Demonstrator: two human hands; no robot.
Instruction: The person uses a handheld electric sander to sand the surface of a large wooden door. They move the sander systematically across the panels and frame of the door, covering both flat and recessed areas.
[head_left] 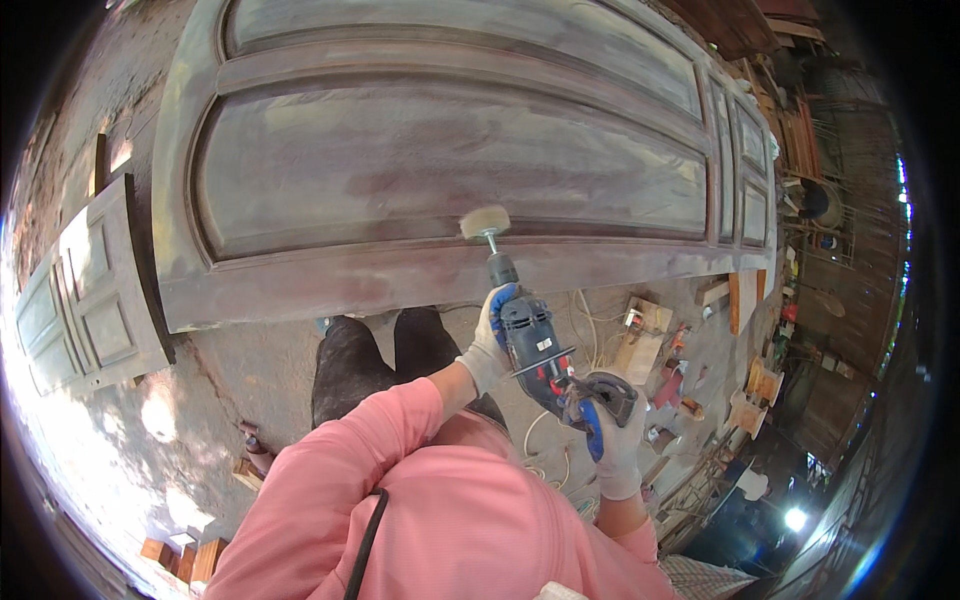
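Note:
A dark power drill [530, 335] is held in both my gloved hands, its nose pointing away from me. Fitted in its chuck is a pale round buffing wheel [486, 221], blurred at the edge, at the near moulding of a large panelled wooden door [400, 275]. My left hand [487, 345], in a white and blue glove, wraps round the front of the drill body. Round the rear handle closes my right hand [612, 440], gloved the same way. The door's surface is greyish brown with hazy pale patches.
A smaller panelled door [95, 300] lies at the left. On the ground to the right are a looped pale cable [590, 335], wood pieces [640, 350] and scattered tools and cans. A bottle [258, 455] stands at lower left, near wood blocks [205, 560].

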